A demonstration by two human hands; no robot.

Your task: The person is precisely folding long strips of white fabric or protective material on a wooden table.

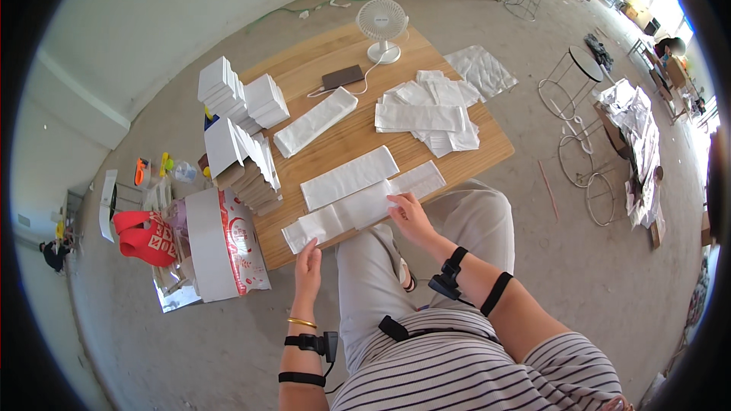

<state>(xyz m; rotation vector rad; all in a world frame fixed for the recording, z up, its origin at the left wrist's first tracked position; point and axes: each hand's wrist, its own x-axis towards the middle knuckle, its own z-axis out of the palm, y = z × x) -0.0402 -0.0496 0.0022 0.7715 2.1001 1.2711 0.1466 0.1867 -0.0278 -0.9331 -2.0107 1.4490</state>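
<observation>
A long strip of thin white sheet (335,215), with creases across it, lies along the near edge of the table. My left hand (308,265) pinches its left end between closed fingers, just over the table edge. On the strip's right half, my right hand (411,218) has its fingertips closed on the near edge. Right behind it lies a flat white folded sheet (349,176). Another folded white piece (315,122) rests further back, and a loose pile of white folded sheets (430,116) sits at the right.
White boxes (228,144) stand stacked at the table's left edge. At the back are a small white fan (382,27) and a dark power bank (343,77) with a cable. A carton (209,243) and red bag (145,237) are left; wire stools (571,80) stand right.
</observation>
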